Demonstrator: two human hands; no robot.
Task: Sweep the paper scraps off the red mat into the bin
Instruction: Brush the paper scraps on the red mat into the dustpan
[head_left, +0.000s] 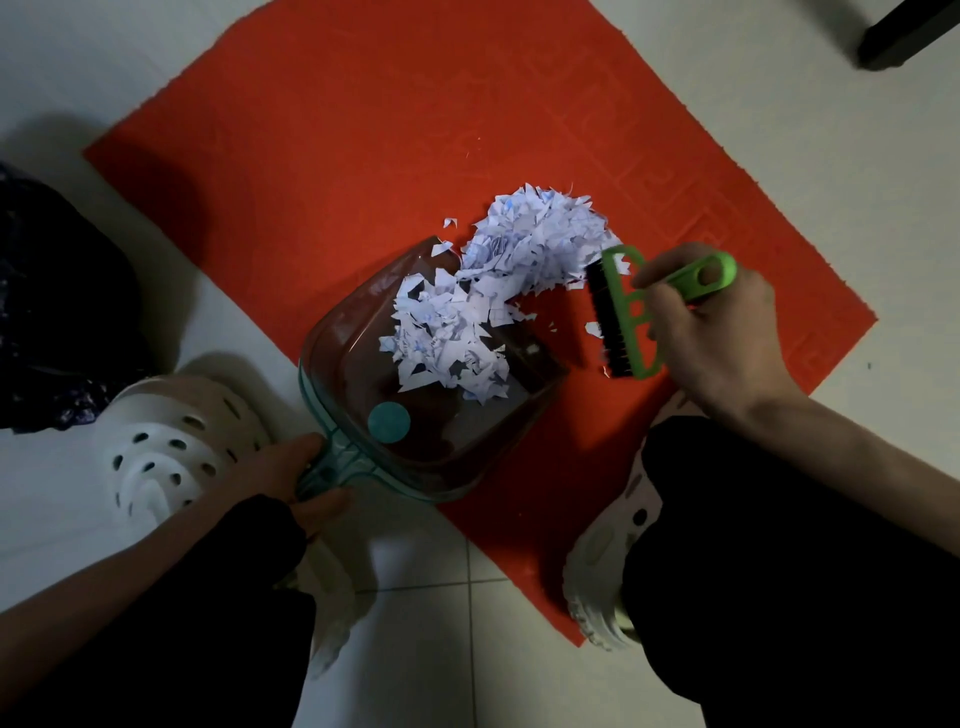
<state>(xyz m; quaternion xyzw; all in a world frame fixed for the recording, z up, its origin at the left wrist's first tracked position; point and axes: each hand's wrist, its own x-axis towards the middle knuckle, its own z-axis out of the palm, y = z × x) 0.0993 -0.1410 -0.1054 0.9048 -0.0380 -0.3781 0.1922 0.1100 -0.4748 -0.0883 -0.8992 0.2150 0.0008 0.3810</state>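
Sweeping paper scraps (530, 244) into a dustpan (332, 332) on a red mat (363, 130).
Left hand (291, 475) grips the dustpan handle; right hand (711, 332) grips a green brush (631, 312). Scraps straddle pan lip and mat; a brisk stroke could scatter them.

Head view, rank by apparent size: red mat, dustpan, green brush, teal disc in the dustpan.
1. red mat, even though it is cut off at the top edge
2. dustpan
3. green brush, handle partly covered by the right hand
4. teal disc
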